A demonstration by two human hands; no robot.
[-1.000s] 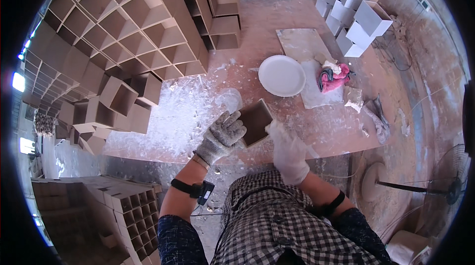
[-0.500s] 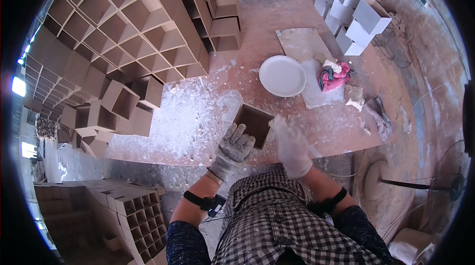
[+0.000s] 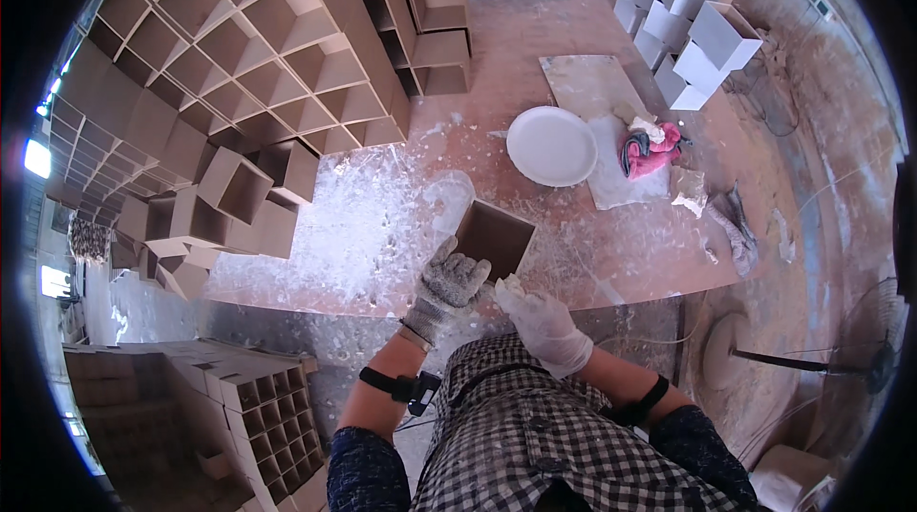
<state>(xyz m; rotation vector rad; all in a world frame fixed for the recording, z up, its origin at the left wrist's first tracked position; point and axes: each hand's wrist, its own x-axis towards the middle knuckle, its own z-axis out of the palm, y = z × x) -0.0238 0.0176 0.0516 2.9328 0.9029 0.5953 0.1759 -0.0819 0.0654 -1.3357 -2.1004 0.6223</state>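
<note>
An open square box [image 3: 503,231], brown inside with pale edges, stands tilted on the work table near its front edge. My left hand [image 3: 451,285], in a grey knit glove, is closed on the box's near left wall, fingers bent over the rim. In a thin whitish glove, my right hand [image 3: 544,321] is at the box's near corner, close to the left fingertips. Its thumb and fingers are pressed together. Whatever may be between them is too small to make out.
Beyond the box lies a round white plate [image 3: 551,147], with a pink and grey rag [image 3: 650,151] to its right. Stacked brown boxes [image 3: 277,44] rise at the left, white boxes [image 3: 702,44] at the far right. A fan [image 3: 879,359] stands right of the white-smeared table [image 3: 382,216].
My right hand has come from the box's right rim down and left to its near corner. The left hand keeps its hold on the box. The view has shifted slightly.
</note>
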